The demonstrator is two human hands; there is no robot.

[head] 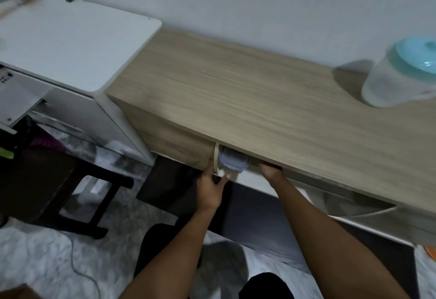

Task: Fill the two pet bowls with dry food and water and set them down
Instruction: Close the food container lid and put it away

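Note:
A clear plastic food container (232, 161) with a blue-rimmed lid pokes out from under the top of the wooden cabinet (236, 91). My left hand (210, 190) grips its near-left lower corner, thumb beside the white panel edge (215, 157). My right hand (270, 170) reaches in just right of the container; its fingers are hidden under the cabinet top. A translucent water pitcher (398, 79) with a teal lid stands on the cabinet top at the far right. No pet bowls are in view.
A white unit (77, 43) adjoins the cabinet on the left. A dark stool (77, 194) stands on the marbled floor at lower left, with a thin cable (77, 268) trailing nearby. A dark mat (254, 223) lies below the cabinet. My knees show at the bottom.

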